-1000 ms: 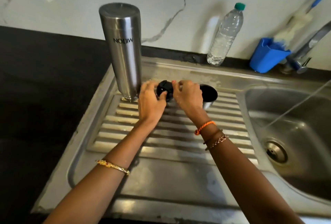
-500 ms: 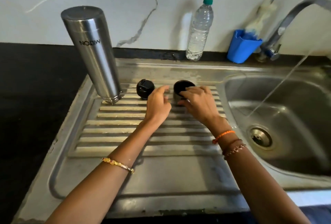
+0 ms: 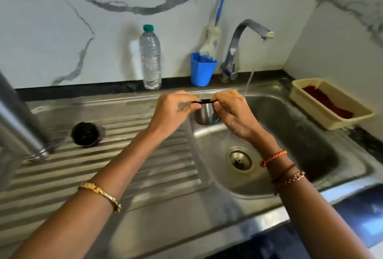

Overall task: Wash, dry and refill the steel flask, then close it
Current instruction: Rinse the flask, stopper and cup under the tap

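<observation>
Both hands, left hand (image 3: 172,109) and right hand (image 3: 234,111), are pinching the steel cup (image 3: 206,114) by its rim over the sink basin (image 3: 300,134), seemingly bringing it toward the running tap (image 3: 244,37) for rinsing.

Steel cup lid (image 3: 206,115) upright over basin, flask (image 3: 18,122) inverted on drainboard

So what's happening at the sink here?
A person is washing the parts of a steel flask. Both hands, left hand and right hand, hold the small steel cup by its black rim over the sink basin, beside the running tap. The black stopper and the upturned flask sit on the drainboard.
</observation>
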### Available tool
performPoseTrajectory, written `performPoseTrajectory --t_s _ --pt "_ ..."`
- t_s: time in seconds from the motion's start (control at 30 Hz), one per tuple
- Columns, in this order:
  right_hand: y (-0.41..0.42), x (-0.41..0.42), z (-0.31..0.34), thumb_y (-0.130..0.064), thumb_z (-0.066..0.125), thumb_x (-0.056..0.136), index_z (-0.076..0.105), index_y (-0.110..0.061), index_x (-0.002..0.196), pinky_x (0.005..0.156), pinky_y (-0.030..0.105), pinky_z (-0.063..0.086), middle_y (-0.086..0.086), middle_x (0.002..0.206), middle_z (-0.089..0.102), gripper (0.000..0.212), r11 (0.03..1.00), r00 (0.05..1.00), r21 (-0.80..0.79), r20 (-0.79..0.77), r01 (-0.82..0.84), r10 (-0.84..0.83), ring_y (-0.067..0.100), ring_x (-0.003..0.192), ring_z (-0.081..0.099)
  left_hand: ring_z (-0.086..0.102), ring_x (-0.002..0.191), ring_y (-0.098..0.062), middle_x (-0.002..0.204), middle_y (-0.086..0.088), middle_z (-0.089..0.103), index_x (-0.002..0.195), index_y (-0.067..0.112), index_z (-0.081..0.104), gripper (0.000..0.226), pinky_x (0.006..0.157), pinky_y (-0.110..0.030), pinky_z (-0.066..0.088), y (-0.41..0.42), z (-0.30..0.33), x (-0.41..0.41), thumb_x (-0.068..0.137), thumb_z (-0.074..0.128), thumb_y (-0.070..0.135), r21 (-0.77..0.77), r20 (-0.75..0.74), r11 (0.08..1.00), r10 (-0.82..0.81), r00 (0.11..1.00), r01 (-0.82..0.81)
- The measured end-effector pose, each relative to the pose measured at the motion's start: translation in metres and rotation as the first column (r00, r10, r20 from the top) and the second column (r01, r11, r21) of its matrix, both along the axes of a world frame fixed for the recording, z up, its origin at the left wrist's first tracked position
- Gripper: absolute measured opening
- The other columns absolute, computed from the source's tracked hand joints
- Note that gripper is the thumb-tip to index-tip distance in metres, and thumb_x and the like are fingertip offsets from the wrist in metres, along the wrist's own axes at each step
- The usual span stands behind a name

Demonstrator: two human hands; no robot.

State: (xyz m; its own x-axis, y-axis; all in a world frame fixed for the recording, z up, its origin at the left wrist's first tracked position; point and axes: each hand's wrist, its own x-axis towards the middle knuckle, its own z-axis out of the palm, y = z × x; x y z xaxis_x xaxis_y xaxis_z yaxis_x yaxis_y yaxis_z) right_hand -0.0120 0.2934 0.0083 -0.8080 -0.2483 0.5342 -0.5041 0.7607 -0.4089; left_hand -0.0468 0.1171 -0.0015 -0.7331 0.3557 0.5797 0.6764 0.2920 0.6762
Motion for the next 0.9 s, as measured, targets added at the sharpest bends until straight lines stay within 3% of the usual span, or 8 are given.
performPoseTrajectory --t_s 0.13,0.3,0.47,0.6,0.67,0.73,0.83,0.9 --pt "0.059 -0.019 -0.006 -0.017 0.045 0.091 0.059 -0.011 0.082 0.074 0.030 0.045 -0.014 0.065 0.050 0.018 0.980 0.990 -0.192 0.125 -0.043 0.068 0.018 0.066 0.057 0.056 0.074 0.018 0.089 0.005 0.065 0.108 0.013 0.064 0.033 0.077 -0.003 0.043 0.059 0.008 -0.027 0.077 0.069 0.002 -0.036 0.240 0.998 -0.038 0.970 0.048" --pt "0.128 -0.051 -0.025 -0.010 0.048 0.093 0.060 -0.012 0.095 0.063 0.018 0.046 -0.003 0.071 0.057 0.012 0.919 0.934 -0.384 0.352 0.087 0.059 -0.001 0.057 0.056 0.056 0.070 0.013 0.089 0.002 0.065 0.104 0.005 0.069 0.025 0.071 0.002 0.039 0.136 -0.002 -0.053 0.079 0.067 0.002 -0.176 0.303 0.983 0.007 0.953 0.049" --pt "0.142 -0.071 -0.027 -0.021 0.040 0.098 0.038 -0.003 0.137 0.103 0.030 0.033 0.017 0.135 0.046 0.043 0.980 0.952 -0.176 0.302 0.098 -0.041 0.023 0.120 0.047 0.054 0.067 0.001 0.086 -0.004 0.067 0.097 0.008 0.070 0.017 0.069 -0.006 0.044 0.179 -0.011 -0.066 0.081 0.066 0.004 -0.002 0.352 0.951 0.291 0.890 -0.311" --pt "0.139 -0.080 -0.038 -0.013 0.053 0.088 0.013 0.001 0.146 0.115 0.031 0.018 0.020 0.151 0.021 0.071 0.997 0.968 -0.045 0.246 0.066 -0.053 0.029 0.140 0.023 0.063 0.080 -0.018 0.082 -0.001 0.066 0.095 0.006 0.072 0.015 0.081 -0.035 0.053 0.198 -0.004 -0.080 0.082 0.066 0.005 0.044 0.369 0.881 0.424 0.827 -0.472" --pt "0.138 -0.097 -0.040 -0.009 0.068 0.074 0.019 0.002 0.143 0.111 0.031 0.029 0.021 0.145 0.029 0.085 0.993 0.968 -0.074 0.239 0.093 -0.073 0.029 0.134 0.030 0.062 0.078 -0.016 0.079 0.001 0.064 0.093 0.002 0.073 0.013 0.077 -0.031 0.052 0.206 0.000 -0.083 0.083 0.065 0.003 0.010 0.301 0.876 0.457 0.837 -0.482" --pt "0.143 -0.122 -0.030 -0.013 0.077 0.066 0.040 -0.002 0.130 0.091 0.028 0.043 0.015 0.123 0.049 0.075 0.975 0.938 -0.157 0.332 0.157 -0.098 0.024 0.112 0.049 0.060 0.075 -0.018 0.076 -0.004 0.064 0.087 0.000 0.073 0.012 0.072 -0.029 0.047 0.213 0.000 -0.083 0.083 0.063 -0.001 -0.005 0.200 0.878 0.470 0.860 -0.479" --pt "0.164 -0.155 -0.004 -0.018 0.083 0.047 0.060 -0.006 0.097 0.069 0.031 0.053 0.004 0.084 0.064 0.056 0.932 0.768 -0.331 0.632 0.148 0.103 0.019 0.079 0.062 0.062 0.077 -0.020 0.082 -0.010 0.068 0.090 0.001 0.073 0.014 0.071 -0.031 0.050 0.222 -0.004 -0.086 0.082 0.062 -0.002 0.049 0.157 0.862 0.492 0.857 -0.504" --pt "0.165 -0.158 0.004 -0.019 0.082 0.044 0.060 -0.010 0.089 0.066 0.028 0.052 0.000 0.078 0.062 0.051 0.934 0.683 -0.335 0.712 0.127 0.163 0.016 0.075 0.060 0.061 0.075 -0.014 0.083 -0.006 0.069 0.093 0.003 0.073 0.014 0.072 -0.030 0.053 0.227 -0.007 -0.089 0.084 0.063 0.002 0.112 0.242 0.831 0.508 0.826 -0.544"
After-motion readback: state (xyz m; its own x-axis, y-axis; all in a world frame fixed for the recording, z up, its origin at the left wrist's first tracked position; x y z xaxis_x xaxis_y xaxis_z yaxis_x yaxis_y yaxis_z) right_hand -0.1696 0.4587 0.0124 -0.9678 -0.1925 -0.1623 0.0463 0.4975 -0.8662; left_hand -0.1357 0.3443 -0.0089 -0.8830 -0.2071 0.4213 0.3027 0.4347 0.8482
